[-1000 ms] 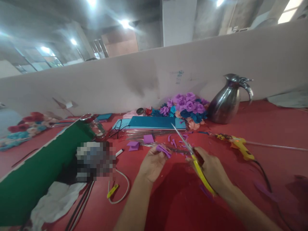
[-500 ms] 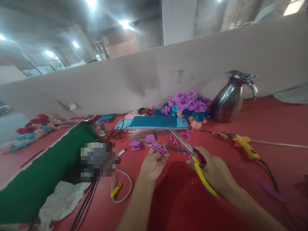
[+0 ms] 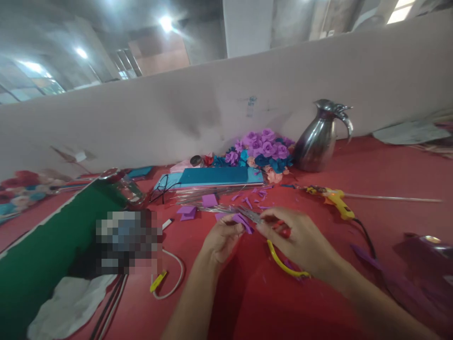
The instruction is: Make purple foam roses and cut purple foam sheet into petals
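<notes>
While folded purple paper (image 3: 243, 222) sits pinched, metal scissors (image 3: 252, 216) taper alongside.

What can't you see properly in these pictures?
All in the head view:
- Blocky patch: big blurry squares hide what is there.
- Writing on the wall: too small and blurred to read.
- Folded purple paper: the left hand covers part.
- Scissors: the right hand covers part of the handles.
- Dark shiny thing: cut off by the right edge.
- Jug: its metal sides hide the inside.
</notes>
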### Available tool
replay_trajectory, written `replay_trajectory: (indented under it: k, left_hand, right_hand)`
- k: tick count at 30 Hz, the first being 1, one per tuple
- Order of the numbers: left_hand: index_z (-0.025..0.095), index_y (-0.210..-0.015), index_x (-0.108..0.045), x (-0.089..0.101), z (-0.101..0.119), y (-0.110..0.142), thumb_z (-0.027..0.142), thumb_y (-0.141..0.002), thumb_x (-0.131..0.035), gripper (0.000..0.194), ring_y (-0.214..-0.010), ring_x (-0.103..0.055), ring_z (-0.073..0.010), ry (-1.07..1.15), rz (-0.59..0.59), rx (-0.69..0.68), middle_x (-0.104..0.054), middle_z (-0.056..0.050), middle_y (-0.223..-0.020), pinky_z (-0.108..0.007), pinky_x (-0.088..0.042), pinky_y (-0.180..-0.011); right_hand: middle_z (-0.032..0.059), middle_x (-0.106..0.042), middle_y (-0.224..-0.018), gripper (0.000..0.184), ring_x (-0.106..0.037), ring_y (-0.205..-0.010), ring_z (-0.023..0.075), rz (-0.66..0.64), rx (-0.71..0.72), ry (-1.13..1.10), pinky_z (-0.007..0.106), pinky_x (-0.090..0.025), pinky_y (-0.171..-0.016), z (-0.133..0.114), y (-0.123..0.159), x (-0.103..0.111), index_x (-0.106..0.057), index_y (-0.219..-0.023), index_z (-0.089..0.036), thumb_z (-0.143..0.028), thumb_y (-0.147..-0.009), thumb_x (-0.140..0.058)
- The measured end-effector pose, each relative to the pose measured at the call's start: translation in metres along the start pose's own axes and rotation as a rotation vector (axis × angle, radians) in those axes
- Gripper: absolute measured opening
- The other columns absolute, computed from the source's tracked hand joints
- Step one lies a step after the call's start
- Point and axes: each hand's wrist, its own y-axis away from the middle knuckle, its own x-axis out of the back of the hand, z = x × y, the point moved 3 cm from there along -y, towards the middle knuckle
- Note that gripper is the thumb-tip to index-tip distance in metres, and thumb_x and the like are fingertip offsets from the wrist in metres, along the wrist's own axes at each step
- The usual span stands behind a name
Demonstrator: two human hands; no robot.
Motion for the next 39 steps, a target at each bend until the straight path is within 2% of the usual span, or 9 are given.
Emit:
replay_trajectory:
  k: [2,4,8,12,19,24,30,35,39]
  left_hand:
    - [0.014,-0.055,-0.068,-0.002,-0.003,0.0,0.016,-0.042,-0.086,0.022,-0.057,-0.054,-0.0097,-0.039,-0.016,0.031,-0.063,0.0,-0.055,-0.023,-0.042,-0.063]
    - [0.015,-0.053,-0.069,-0.001,-0.005,0.001,0.015,-0.041,-0.086,0.021,-0.055,-0.054,-0.01,-0.069,-0.034,0.059,-0.062,0.001,-0.052,-0.024,-0.041,-0.062]
    - [0.016,-0.053,-0.07,0.004,-0.009,-0.001,0.021,-0.039,-0.088,0.023,-0.05,-0.054,-0.0111,-0.126,-0.101,0.095,-0.062,0.0,-0.049,-0.025,-0.04,-0.058]
    - [0.015,-0.055,-0.071,0.011,-0.015,-0.002,0.022,-0.038,-0.088,0.025,-0.046,-0.054,-0.0124,-0.151,-0.139,0.165,-0.064,-0.002,-0.05,-0.027,-0.04,-0.055]
    - [0.015,-0.05,-0.068,0.012,-0.018,-0.003,0.022,-0.041,-0.087,0.022,-0.045,-0.054,-0.0131,-0.18,-0.142,0.201,-0.062,-0.001,-0.046,-0.028,-0.041,-0.054]
    - [0.015,-0.047,-0.068,0.011,-0.018,-0.004,0.029,-0.042,-0.087,0.024,-0.044,-0.05,-0.0124,-0.235,-0.18,0.186,-0.058,-0.002,-0.043,-0.028,-0.038,-0.052]
    - [0.016,-0.049,-0.068,0.012,-0.018,-0.004,0.026,-0.042,-0.087,0.023,-0.046,-0.049,-0.011,-0.15,-0.159,0.189,-0.058,0.0,-0.045,-0.027,-0.039,-0.055]
    - [0.016,-0.053,-0.07,0.011,-0.016,-0.005,0.021,-0.035,-0.089,0.026,-0.046,-0.051,-0.0102,-0.158,-0.08,0.173,-0.061,0.0,-0.047,-0.025,-0.038,-0.054]
    - [0.015,-0.052,-0.07,0.01,-0.017,-0.004,0.025,-0.033,-0.089,0.028,-0.046,-0.051,-0.0098,-0.174,-0.08,0.193,-0.062,-0.001,-0.048,-0.025,-0.039,-0.055]
  right_hand:
    - [0.0018,-0.065,-0.083,0.023,-0.06,-0.074,0.015,-0.096,0.01,-0.327,0.026,-0.046,-0.066,-0.012,-0.006,-0.003,-0.059,-0.089,-0.021,-0.041,-0.079,-0.06]
    - [-0.0012,-0.062,-0.073,0.023,-0.057,-0.066,0.0123,-0.177,-0.024,-0.532,0.023,-0.045,-0.062,-0.015,-0.012,-0.009,-0.058,-0.081,-0.019,-0.039,-0.074,-0.067]
    - [-0.0012,-0.063,-0.067,0.026,-0.056,-0.064,0.0111,-0.305,-0.161,-0.785,0.025,-0.044,-0.065,-0.005,-0.014,-0.022,-0.063,-0.074,-0.016,-0.039,-0.067,-0.073]
    - [-0.0005,-0.065,-0.067,0.03,-0.057,-0.065,0.0105,-0.34,-0.207,-0.982,0.026,-0.044,-0.069,0.008,-0.011,-0.029,-0.067,-0.074,-0.014,-0.04,-0.064,-0.077]
    - [-0.0018,-0.065,-0.068,0.024,-0.057,-0.065,0.0101,-0.343,-0.196,-1.024,0.026,-0.045,-0.07,0.011,-0.01,-0.028,-0.07,-0.075,-0.015,-0.037,-0.066,-0.074]
    - [-0.0014,-0.067,-0.069,0.018,-0.058,-0.065,0.0102,-0.33,-0.197,-1.02,0.027,-0.046,-0.071,0.011,-0.009,-0.028,-0.071,-0.078,-0.016,-0.031,-0.068,-0.07]
    - [-0.0006,-0.066,-0.067,0.013,-0.06,-0.064,0.0114,-0.326,-0.218,-1.072,0.029,-0.047,-0.07,0.008,-0.009,-0.03,-0.067,-0.074,-0.015,-0.026,-0.068,-0.064]
    - [-0.0031,-0.061,-0.066,0.016,-0.054,-0.061,0.0093,-0.244,-0.157,-0.892,0.022,-0.042,-0.06,0.008,-0.007,-0.027,-0.063,-0.077,-0.016,-0.027,-0.068,-0.069]
    - [-0.0018,-0.063,-0.068,0.009,-0.055,-0.062,0.0096,-0.251,-0.142,-0.864,0.023,-0.043,-0.062,0.012,-0.008,-0.031,-0.064,-0.076,-0.016,-0.024,-0.072,-0.061]
